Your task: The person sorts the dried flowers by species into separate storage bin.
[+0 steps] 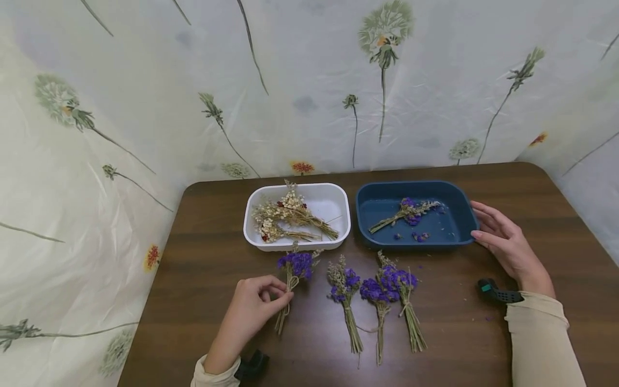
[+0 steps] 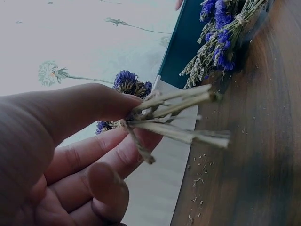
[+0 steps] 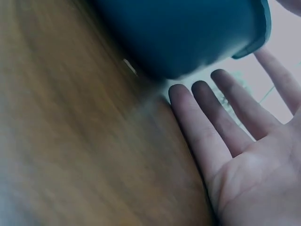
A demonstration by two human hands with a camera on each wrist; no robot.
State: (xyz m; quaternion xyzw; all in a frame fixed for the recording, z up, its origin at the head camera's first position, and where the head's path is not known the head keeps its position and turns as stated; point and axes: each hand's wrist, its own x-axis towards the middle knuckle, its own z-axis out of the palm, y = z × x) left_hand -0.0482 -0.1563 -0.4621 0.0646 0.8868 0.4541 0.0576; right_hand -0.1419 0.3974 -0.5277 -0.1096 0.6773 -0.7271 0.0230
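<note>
My left hand [image 1: 253,307] pinches a small bunch of dried purple flowers [image 1: 298,263] by its twine-tied stems, between thumb and fingers. In the left wrist view, its cut stems [image 2: 175,134] point away from the fingertips and the blooms are partly behind the hand. My right hand [image 1: 513,248] is at the right end of a dark blue tray [image 1: 466,228], thumb and index finger at the rim. The right wrist view shows its fingers [image 3: 202,127] extended beside the tray's wall. One purple bunch [image 1: 411,212] and loose petals lie inside that tray.
Three purple bunches, including a left one [image 1: 347,301], lie near the table's middle. A white tray [image 1: 255,244] with cream and red dried flowers [image 1: 290,212] stands left of the blue one. Crumbs dot the wooden table [image 1: 459,333]. A flower-patterned sheet [image 1: 309,80] hangs behind.
</note>
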